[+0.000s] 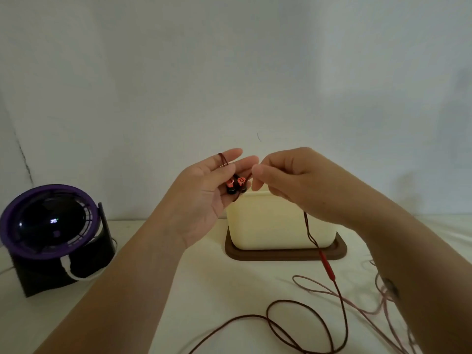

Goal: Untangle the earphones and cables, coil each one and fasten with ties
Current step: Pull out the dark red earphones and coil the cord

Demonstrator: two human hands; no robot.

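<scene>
- Two grips are raised over the middle of the bench [217,290], well above its surface, with open air beneath them and a bare wall [229,72] behind.
- The left grip [204,190] is palm-up with straight fingers; its thumb appears to pin the earbuds [235,186] against them, and a turn of cord loops round the top finger.
- The right grip [288,177], just beside the left, pinches the dark red cord [309,231] close to the earbuds.
- From there the cord hangs past a red inline remote [327,267] and sprawls in loose loops on the near bench, running off the bottom edge.
- A pink cable [306,277] lies tangled at the right, crossing the dark red cord.
- A cream box [275,226] on a brown base [281,255] stands directly behind the grips.
- A purple fan [48,226] with a white cable [74,274] sits at the far left, well apart.
</scene>
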